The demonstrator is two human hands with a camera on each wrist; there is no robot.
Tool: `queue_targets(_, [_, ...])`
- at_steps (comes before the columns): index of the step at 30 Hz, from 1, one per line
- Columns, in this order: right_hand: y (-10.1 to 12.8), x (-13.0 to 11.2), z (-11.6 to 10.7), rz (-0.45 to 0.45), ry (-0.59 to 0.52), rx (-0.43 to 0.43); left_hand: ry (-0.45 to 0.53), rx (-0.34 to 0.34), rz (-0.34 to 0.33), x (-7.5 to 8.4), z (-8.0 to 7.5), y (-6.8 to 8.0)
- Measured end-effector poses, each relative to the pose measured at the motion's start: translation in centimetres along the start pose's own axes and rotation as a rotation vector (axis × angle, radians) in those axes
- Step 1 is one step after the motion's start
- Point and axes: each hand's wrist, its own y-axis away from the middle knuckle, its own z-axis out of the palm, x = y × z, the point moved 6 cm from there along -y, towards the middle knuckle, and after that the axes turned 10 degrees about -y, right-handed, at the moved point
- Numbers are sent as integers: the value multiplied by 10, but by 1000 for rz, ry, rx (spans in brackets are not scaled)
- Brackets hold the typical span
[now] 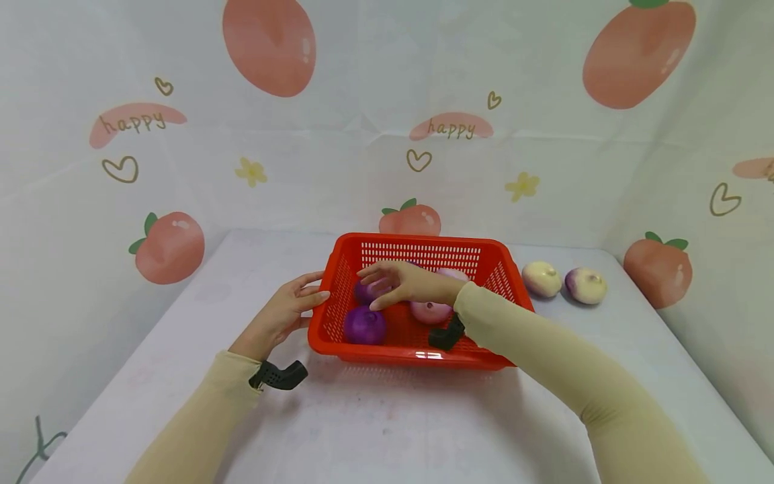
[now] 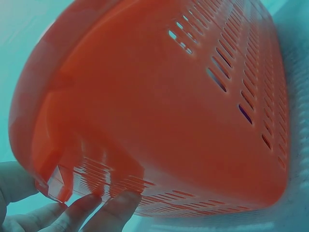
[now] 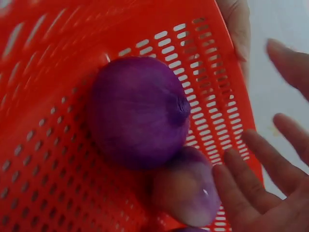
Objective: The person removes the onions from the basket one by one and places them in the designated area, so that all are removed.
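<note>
Head view shows a red basket (image 1: 417, 255) standing on a white table (image 1: 387, 417), in front of a backdrop printed with peaches and the word "happy". The left hand (image 1: 284, 312) rests against the basket's left rim, its fingers laid fairly straight along the wall; the left wrist view shows those fingertips (image 2: 116, 205) touching the slotted wall low down. The right hand (image 1: 402, 282) hovers inside the basket with its fingers spread and relaxed, holding nothing, just above a small purple onion (image 1: 370, 290). A larger purple onion (image 1: 365, 325) lies in the near left part of the basket, touching the smaller one, and a pink onion (image 1: 431, 312) lies beside them. Two pale onions (image 1: 562, 281) sit on the table to the right of the basket.
</note>
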Motion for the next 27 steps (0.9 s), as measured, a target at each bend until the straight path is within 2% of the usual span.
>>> queue_targets(10, [-11,20,13,144,119,-101,-13,7,-6,1,0,1])
queue_targets(17, [-12,36,15,237,245,-101,2,11,-5,1,1,1])
queue_targets(27, [-19,51,20,293,241,-146,23,4,17,2,2,2])
